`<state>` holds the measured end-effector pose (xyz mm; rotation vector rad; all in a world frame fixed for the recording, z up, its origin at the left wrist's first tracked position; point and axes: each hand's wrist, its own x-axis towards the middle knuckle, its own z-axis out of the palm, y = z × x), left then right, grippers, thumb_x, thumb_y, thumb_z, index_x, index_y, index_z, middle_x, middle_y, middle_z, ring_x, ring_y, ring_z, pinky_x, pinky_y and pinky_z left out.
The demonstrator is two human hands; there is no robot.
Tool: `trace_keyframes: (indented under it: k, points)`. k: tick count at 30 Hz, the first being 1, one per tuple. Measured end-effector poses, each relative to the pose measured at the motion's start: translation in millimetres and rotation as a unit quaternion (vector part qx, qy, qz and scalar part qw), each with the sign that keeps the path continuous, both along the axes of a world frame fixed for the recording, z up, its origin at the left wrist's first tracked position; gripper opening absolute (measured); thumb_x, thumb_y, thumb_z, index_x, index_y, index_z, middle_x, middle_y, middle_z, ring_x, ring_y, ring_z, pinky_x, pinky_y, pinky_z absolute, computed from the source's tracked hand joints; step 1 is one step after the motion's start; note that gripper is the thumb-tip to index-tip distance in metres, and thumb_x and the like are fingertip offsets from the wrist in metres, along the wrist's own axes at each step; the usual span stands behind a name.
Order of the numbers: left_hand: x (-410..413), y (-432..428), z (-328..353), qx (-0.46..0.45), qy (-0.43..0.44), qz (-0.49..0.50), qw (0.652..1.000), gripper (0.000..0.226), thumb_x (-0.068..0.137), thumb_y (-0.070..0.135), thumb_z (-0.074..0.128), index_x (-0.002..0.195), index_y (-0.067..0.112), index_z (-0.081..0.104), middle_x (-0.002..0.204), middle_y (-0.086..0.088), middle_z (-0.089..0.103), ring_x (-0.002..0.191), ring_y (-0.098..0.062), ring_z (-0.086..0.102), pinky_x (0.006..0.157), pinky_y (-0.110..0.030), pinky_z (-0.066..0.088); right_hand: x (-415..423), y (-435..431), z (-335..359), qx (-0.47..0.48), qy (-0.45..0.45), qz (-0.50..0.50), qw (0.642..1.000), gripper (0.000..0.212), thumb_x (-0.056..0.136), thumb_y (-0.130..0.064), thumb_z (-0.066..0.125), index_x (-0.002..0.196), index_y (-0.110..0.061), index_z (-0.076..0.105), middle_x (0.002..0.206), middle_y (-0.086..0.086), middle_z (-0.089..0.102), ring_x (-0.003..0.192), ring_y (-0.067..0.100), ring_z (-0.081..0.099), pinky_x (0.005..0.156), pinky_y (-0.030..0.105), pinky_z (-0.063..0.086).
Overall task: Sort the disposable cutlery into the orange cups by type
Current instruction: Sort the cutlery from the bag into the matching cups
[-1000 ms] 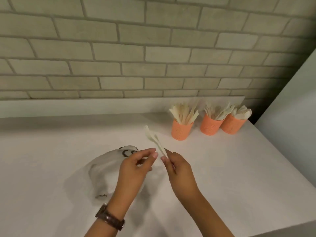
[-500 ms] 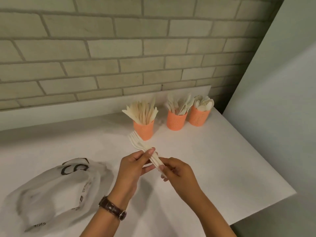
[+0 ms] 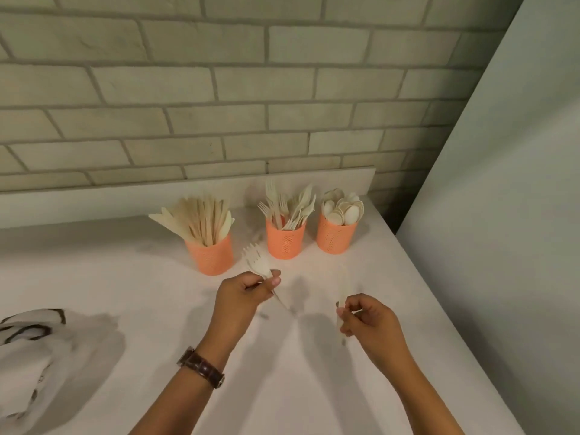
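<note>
Three orange cups stand near the back wall: the left cup point(image 3: 211, 257) holds knives, the middle cup point(image 3: 285, 243) holds forks and the right cup point(image 3: 334, 238) holds spoons. My left hand point(image 3: 243, 291) pinches a white fork point(image 3: 258, 265), tines pointing up toward the cups. My right hand point(image 3: 368, 321) grips a second pale, blurred piece of cutlery point(image 3: 342, 287) that stands upright; I cannot tell its type. Both hands hover above the white counter point(image 3: 157, 293), in front of the cups and apart from each other.
A crumpled white plastic bag point(image 3: 47, 356) with dark print lies at the left. A brick wall runs behind the cups. The counter ends at the right, beside a pale wall or panel point(image 3: 502, 215).
My hands held the cutlery together a moment ago; now they have drawn apart, each with one piece. The view has shifted right and closer to the cups.
</note>
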<state>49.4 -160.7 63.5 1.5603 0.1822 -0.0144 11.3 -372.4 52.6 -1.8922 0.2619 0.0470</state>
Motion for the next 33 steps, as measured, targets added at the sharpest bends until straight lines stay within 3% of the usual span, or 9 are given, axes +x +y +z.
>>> trace_keyframes:
  k: [2,6,9,15,19,23,25,29,33]
  points:
    - [25.8,-7.1,11.4,0.030,-0.047,0.039,0.998,0.031,0.079,0.006,0.070,0.072,-0.021,0.057,0.073,-0.010,0.064,0.077,0.002,0.067,0.076,-0.026,0.055,11.1,-21.0,-2.1,0.000,0.002,0.001,1.000,0.007,0.085,-0.006,0.066,0.079,-0.003,0.062,0.078,0.014,0.067,0.053,0.009,0.064,0.063,0.036,0.054]
    - [79.4,-20.8,40.8,0.112,-0.151,0.149,0.971,0.024,0.077,0.014,0.073,0.058,0.009,0.059,0.050,0.011,0.057,0.051,0.004,0.050,0.057,-0.010,0.039,23.5,-40.8,-3.7,-0.001,0.003,0.010,1.000,0.011,0.085,-0.007,0.066,0.077,-0.001,0.060,0.083,0.016,0.069,0.056,0.014,0.066,0.063,0.035,0.055]
    - [112.6,-36.5,49.6,0.175,-0.191,0.215,0.942,0.017,0.078,0.023,0.073,0.066,0.013,0.065,0.058,0.012,0.059,0.053,0.001,0.052,0.054,-0.010,0.036,29.1,-46.9,-5.8,0.029,0.000,0.015,0.999,0.015,0.084,-0.005,0.066,0.071,-0.008,0.060,0.085,0.017,0.069,0.055,0.015,0.064,0.058,0.030,0.054]
    - [155.1,-43.7,0.0,0.311,0.026,0.081,0.947,0.018,0.086,0.018,0.060,0.094,0.007,0.072,0.093,-0.009,0.072,0.082,-0.022,0.066,0.061,-0.019,0.041,38.8,-44.9,-6.0,0.085,0.004,0.016,0.996,0.026,0.082,0.004,0.065,0.065,-0.015,0.060,0.087,0.018,0.069,0.056,0.015,0.062,0.068,0.042,0.054]
    - [160.7,-31.1,4.9,0.176,0.073,0.068,0.979,0.025,0.087,0.001,0.058,0.111,0.003,0.065,0.089,-0.006,0.071,0.054,-0.005,0.063,0.044,-0.014,0.050,49.9,-32.4,-0.2,0.108,-0.006,0.028,0.994,0.026,0.081,0.007,0.065,0.068,-0.014,0.064,0.082,0.018,0.068,0.058,0.017,0.064,0.071,0.040,0.055]
    - [142.7,-18.3,27.5,0.176,0.007,0.085,0.981,0.036,0.083,0.001,0.063,0.119,0.006,0.061,0.108,-0.008,0.067,0.083,-0.020,0.066,0.066,-0.035,0.059,69.2,-0.2,12.2,0.114,-0.045,0.054,0.991,0.011,0.086,-0.001,0.062,0.076,-0.001,0.064,0.067,-0.001,0.069,0.058,0.012,0.067,0.064,0.029,0.053]
    - [120.7,-4.7,33.4,0.199,-0.036,0.102,0.974,0.029,0.085,0.009,0.062,0.113,0.014,0.065,0.101,-0.002,0.068,0.077,-0.015,0.065,0.067,-0.039,0.058,81.4,24.0,20.9,0.105,-0.083,0.071,0.988,0.011,0.087,-0.002,0.062,0.078,-0.007,0.065,0.061,-0.006,0.068,0.061,0.011,0.068,0.065,0.024,0.054]
    - [66.7,34.6,35.8,0.213,-0.072,0.132,0.965,0.013,0.087,0.023,0.061,0.091,0.025,0.072,0.085,0.009,0.070,0.057,0.002,0.054,0.061,-0.022,0.046,106.7,84.2,39.1,0.085,-0.164,0.092,0.979,0.020,0.088,-0.004,0.062,0.073,-0.017,0.062,0.070,0.003,0.068,0.074,0.024,0.070,0.072,0.031,0.056]
    - [15.1,81.9,35.6,0.204,-0.052,0.150,0.966,0.016,0.087,0.020,0.061,0.080,0.031,0.072,0.065,0.020,0.069,0.053,-0.003,0.050,0.050,-0.009,0.036,133.0,148.7,39.5,0.044,-0.218,0.106,0.969,0.009,0.089,-0.012,0.060,0.081,-0.010,0.064,0.077,0.008,0.069,0.078,0.027,0.068,0.075,0.040,0.054]
